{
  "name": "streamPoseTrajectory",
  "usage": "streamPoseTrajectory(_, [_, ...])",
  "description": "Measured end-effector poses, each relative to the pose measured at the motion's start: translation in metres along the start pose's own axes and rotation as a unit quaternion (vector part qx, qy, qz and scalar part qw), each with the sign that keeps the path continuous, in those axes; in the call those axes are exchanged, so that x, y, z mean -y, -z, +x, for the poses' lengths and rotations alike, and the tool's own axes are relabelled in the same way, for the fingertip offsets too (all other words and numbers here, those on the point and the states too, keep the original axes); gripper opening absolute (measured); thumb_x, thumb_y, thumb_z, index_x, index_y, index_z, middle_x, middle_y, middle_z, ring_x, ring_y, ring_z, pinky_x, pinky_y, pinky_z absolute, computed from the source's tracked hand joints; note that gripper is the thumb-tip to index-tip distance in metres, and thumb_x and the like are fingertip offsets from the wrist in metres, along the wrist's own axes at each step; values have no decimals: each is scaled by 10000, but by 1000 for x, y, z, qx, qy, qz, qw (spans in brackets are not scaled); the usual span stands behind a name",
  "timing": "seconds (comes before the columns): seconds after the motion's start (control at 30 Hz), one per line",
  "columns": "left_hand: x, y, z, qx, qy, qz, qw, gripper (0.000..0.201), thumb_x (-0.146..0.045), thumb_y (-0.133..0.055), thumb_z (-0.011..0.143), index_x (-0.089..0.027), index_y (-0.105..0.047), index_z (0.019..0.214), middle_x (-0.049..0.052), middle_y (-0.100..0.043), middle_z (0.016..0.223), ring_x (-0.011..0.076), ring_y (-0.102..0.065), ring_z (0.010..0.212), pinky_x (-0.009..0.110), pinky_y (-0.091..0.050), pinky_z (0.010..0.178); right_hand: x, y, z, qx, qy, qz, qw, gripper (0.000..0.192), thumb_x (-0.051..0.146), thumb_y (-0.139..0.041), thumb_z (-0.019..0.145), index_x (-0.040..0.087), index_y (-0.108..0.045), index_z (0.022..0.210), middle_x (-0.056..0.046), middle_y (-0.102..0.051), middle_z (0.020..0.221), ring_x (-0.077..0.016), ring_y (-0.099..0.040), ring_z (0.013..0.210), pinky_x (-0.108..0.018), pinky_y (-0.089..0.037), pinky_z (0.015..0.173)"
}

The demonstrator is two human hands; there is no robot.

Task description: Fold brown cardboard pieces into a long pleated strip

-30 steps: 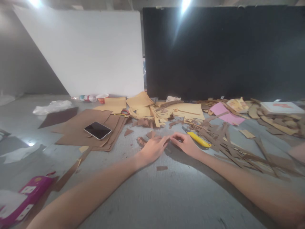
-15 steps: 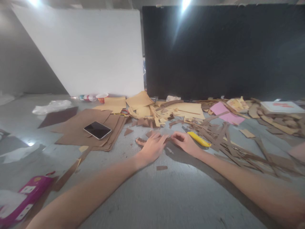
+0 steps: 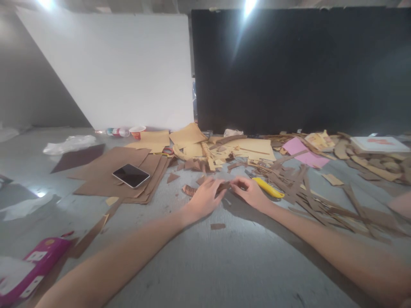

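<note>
My left hand (image 3: 207, 199) and my right hand (image 3: 249, 193) meet near the middle of the table with fingers pinched. Between their fingertips is a small brown cardboard strip (image 3: 226, 185), mostly covered by the fingers. A curved, ridged piece of brown cardboard (image 3: 189, 191) pokes out to the left from behind my left hand; whether it joins the strip is hidden. Just right of my right hand lies a yellow utility knife (image 3: 268, 188). One small brown cardboard scrap (image 3: 218, 226) lies flat on the table in front of my hands.
To the left, a phone (image 3: 131, 175) rests on stacked brown cardboard sheets (image 3: 96, 188). Scraps and long cardboard strips (image 3: 324, 209) spread behind and to the right. A pink sheet (image 3: 305, 153), red-handled scissors (image 3: 167, 151), a paper cup (image 3: 137, 131) and a magenta case (image 3: 41, 265) are also there.
My left fingers have drawn back slightly and curled, showing more of the strip at the fingertips. My right hand stays nearly still.
</note>
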State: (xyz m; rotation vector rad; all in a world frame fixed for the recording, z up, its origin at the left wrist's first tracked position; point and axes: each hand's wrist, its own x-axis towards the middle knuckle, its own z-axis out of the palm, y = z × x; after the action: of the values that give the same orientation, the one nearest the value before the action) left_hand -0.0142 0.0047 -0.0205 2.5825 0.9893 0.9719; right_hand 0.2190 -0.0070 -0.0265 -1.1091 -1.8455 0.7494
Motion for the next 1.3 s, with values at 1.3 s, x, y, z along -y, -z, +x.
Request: streamPoseTrajectory(1.3, [3,-2,-1,-99,-23,76,992,204,-241,-586,1053,-199,-634,1247,101,-738,1112,280,-643,1077,423,-538,931,9,-4,-5,-39,56,-101,993,249,367,-505,1064,222,-703,1018,-53,-733,930,-216,-672,824,-331,-503,757])
